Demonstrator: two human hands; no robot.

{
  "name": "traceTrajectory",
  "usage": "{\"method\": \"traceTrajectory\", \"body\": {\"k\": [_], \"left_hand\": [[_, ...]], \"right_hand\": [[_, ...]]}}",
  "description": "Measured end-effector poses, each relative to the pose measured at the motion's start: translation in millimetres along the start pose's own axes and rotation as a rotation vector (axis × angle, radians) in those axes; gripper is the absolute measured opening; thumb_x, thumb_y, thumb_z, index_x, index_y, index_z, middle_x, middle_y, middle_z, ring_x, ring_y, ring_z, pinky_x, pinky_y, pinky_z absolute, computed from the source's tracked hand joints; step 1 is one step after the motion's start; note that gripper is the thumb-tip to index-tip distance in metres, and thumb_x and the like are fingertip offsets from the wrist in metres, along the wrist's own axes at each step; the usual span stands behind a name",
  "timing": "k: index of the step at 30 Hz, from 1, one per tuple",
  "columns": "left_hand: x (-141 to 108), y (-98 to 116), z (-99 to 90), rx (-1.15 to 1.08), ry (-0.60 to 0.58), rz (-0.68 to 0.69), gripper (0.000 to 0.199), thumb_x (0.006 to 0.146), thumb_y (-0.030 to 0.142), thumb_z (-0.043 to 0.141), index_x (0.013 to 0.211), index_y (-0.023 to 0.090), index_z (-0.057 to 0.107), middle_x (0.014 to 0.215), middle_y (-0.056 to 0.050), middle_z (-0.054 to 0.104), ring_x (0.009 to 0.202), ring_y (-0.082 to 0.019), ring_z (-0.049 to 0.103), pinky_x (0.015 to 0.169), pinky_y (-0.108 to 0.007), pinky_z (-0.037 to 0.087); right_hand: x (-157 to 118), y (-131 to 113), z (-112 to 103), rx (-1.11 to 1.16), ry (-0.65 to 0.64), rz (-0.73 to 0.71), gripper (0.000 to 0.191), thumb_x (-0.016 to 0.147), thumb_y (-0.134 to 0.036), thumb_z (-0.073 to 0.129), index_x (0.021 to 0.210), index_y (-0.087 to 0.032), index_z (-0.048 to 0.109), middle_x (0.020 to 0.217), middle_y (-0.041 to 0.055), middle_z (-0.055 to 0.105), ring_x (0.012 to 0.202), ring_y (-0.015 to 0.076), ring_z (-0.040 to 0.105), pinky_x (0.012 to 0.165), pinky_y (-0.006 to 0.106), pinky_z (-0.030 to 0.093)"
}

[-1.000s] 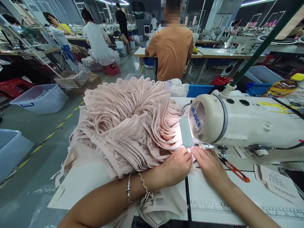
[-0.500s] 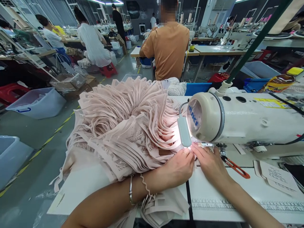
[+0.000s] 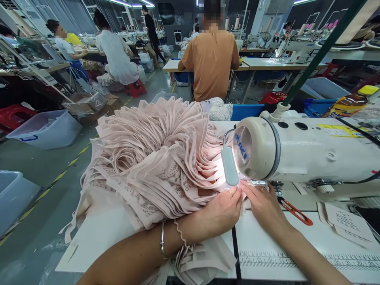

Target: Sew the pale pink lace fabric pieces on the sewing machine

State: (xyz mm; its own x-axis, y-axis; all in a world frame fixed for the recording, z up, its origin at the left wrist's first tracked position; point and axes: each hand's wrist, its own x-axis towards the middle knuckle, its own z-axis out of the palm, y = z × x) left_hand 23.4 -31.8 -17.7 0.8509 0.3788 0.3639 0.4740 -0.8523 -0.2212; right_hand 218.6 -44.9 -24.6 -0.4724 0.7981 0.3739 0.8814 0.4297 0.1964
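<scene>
Under the head of a white sewing machine, my two hands meet at the lit sewing spot. My left hand is closed, its fingertips pinching the edge of pale pink fabric. Beside it, my right hand presses its fingers together on the same fabric, close to the needle area. The needle itself is hidden behind a small grey lamp. A big fanned heap of pink lace-trimmed fabric pieces lies left of the machine. More pink pieces hang below my left forearm.
Orange-handled thread snips lie right of my right hand. Paper tags rest farther right, and a printed ruler runs along the table's front. A bottle stands behind the machine. Ahead, a person in a brown shirt sits at another table.
Both hands stay at nearly the same spot on the fabric. The view has shifted slightly. Ahead, the brown-shirted person has straightened and lowered an arm.
</scene>
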Motion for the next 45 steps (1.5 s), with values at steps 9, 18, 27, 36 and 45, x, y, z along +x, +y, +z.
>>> {"method": "traceTrajectory", "body": {"k": [9,18,27,36,45], "left_hand": [[-3,-1,3.2,-0.04,-0.022,-0.042,0.03,0.096,0.008,0.038,0.119,0.003,0.057,0.129,-0.022,0.06,0.115,-0.024,0.061,0.104,-0.038,0.045],[0,-5,-2.2,-0.07,-0.054,-0.056,0.038,0.093,0.003,0.037,0.127,-0.001,0.053,0.128,-0.023,0.061,0.115,-0.025,0.062,0.1,-0.039,0.048],[-1,-4,3.4,-0.109,-0.037,-0.112,0.035,0.092,0.002,0.038,0.124,0.004,0.052,0.127,-0.021,0.061,0.115,-0.026,0.062,0.101,-0.041,0.048],[3,-8,-6.8,-0.103,-0.048,-0.121,0.038,0.09,-0.001,0.034,0.123,0.003,0.051,0.125,-0.021,0.062,0.107,-0.025,0.064,0.095,-0.04,0.051],[-5,-18,-9.5,0.036,-0.196,-0.105,0.025,0.089,-0.005,0.038,0.098,0.014,0.053,0.094,-0.008,0.063,0.083,-0.019,0.062,0.072,-0.031,0.049]], "right_hand": [[0,1,5,0.013,-0.049,0.041,0.057,0.088,0.0,0.034,0.131,-0.023,0.063,0.118,0.006,0.072,0.089,0.0228,0.065,0.082,0.037,0.048],[6,0,4,0.068,-0.187,0.157,0.055,0.088,-0.002,0.037,0.127,-0.029,0.066,0.099,0.007,0.073,0.087,0.0247,0.062,0.082,0.038,0.044],[9,5,5,0.084,-0.154,0.126,0.053,0.086,-0.003,0.032,0.111,-0.027,0.072,0.061,0.0029,0.06,0.07,0.0226,0.06,0.074,0.036,0.042],[8,4,12,0.135,-0.124,0.14,0.053,0.086,-0.004,0.03,0.109,-0.026,0.072,0.079,0.0069,0.071,0.076,0.0238,0.066,0.075,0.039,0.048],[3,4,11,0.375,0.039,0.209,0.053,0.087,-0.005,0.033,0.113,-0.028,0.072,0.09,0.0046,0.074,0.08,0.0202,0.069,0.071,0.033,0.055]]}}
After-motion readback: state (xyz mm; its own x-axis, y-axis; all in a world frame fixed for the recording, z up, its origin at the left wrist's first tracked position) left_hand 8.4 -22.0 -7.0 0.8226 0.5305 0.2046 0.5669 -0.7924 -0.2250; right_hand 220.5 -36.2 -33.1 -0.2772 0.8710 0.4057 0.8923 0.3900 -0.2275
